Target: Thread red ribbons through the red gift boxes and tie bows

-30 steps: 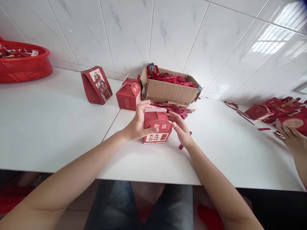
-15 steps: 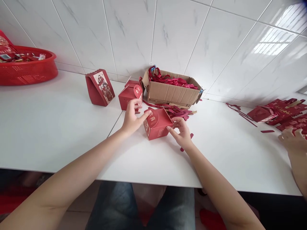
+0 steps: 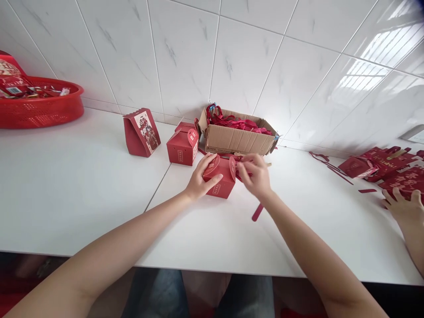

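Observation:
On the white table stands a small red gift box (image 3: 221,183), its rounded flaps drawn up at the top. My left hand (image 3: 201,179) is wrapped round its left side, thumb across the front. Close by its right flap is my right hand (image 3: 255,176), fingers bent and smeared by motion; whether they hold anything I cannot make out. Behind the hands, dark red ribbon strips (image 3: 239,157) lie partly hidden, and another ribbon strip (image 3: 257,212) rests under my right wrist. A similar red box with a handle (image 3: 183,145) stands just to the left.
An open cardboard carton (image 3: 236,139) of red ribbons sits against the tiled wall. Further left are a taller red box (image 3: 141,132) and a red plastic basket (image 3: 43,110) of packets. At far right, another person's hand (image 3: 404,207) touches red bags (image 3: 402,179).
The box has been turned and its top flaps now stand up. My left hand has shifted right onto its side; my right hand has come off its edge. The view has tilted up slightly.

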Demonstrator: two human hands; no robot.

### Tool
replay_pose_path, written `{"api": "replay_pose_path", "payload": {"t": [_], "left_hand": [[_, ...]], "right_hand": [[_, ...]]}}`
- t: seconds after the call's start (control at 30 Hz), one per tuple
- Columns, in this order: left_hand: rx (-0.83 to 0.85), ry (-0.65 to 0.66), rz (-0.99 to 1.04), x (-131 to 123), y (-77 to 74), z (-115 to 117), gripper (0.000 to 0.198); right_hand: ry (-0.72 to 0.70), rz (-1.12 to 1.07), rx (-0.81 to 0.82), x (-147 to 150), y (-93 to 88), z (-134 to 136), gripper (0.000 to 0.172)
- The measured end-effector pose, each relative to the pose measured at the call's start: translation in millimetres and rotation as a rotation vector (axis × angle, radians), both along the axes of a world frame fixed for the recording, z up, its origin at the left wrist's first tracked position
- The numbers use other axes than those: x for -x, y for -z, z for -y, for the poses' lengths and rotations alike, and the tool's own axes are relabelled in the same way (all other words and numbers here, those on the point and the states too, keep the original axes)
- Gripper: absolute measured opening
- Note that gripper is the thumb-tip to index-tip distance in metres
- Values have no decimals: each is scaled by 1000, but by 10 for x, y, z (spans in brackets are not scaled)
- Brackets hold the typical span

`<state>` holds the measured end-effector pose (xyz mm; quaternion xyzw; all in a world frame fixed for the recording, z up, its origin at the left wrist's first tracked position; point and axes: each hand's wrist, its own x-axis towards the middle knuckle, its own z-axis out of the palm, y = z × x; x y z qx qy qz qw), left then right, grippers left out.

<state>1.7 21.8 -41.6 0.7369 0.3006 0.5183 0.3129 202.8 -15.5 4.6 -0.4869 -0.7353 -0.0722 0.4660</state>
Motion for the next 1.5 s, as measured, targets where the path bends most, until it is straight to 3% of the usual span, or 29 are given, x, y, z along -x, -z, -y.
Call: {"api": "replay_pose_path", "payload": {"t": [0.13, 0.17, 0.27, 0.33, 0.43, 0.53, 0.67, 0.77, 0.83, 0.9, 1.0, 1.07, 1.13, 1.2, 1.33, 1.43, 1.5], "left_hand": [[-12, 32, 49, 0, 58, -26, 64], [-21, 37, 49, 3, 64, -30, 64], [-27, 42, 34, 14, 62, -36, 63], [-24, 41, 19, 17, 50, -36, 62], [-32, 41, 6, 19, 31, -37, 61], [-47, 43, 13, 21, 27, -41, 60], [-44, 39, 1, 26, 43, -48, 61], [-36, 43, 0, 26, 47, -50, 61], [-37, 46, 11, 25, 38, -49, 61], [-45, 52, 20, 22, 21, -46, 62], [-55, 70, 31, 18, -6, -38, 61], [-49, 79, 38, 14, -17, -36, 60], [-41, 83, 45, 10, -17, -40, 60], [-38, 80, 55, 5, -8, -51, 61], [-31, 81, 58, 2, 12, -69, 62], [-18, 85, 51, 7, 11, -65, 62], [-22, 79, 42, 8, 6, -60, 62]], "right_hand": [[408, -68, 97, -278, -383, -580, 16], [488, -88, 161, -355, -446, -717, 24], [539, -86, 352, -544, -533, -1009, 44], [563, -82, 418, -613, -533, -1093, 35], [592, -120, 355, -637, -524, -1111, 13], [536, -219, 220, -608, -586, -1083, 5], [369, -499, 28, -557, -822, -891, 5], [89, -754, -137, -550, -1015, -492, 7], [-106, -833, -133, -589, -1058, -151, 13], [-196, -846, -66, -674, -985, 154, 24], [-194, -807, 330, -859, -664, 406, 41], [-1, -740, 672, -972, -389, 438, 41], [223, -751, 865, -1041, -151, 414, 44], [219, -781, 950, -1060, 3, 383, 46], [-45, -830, 992, -1020, 117, 347, 37], [52, -564, 916, -1019, 181, 334, 26], [172, -365, 855, -1050, 225, 340, 31]]}}
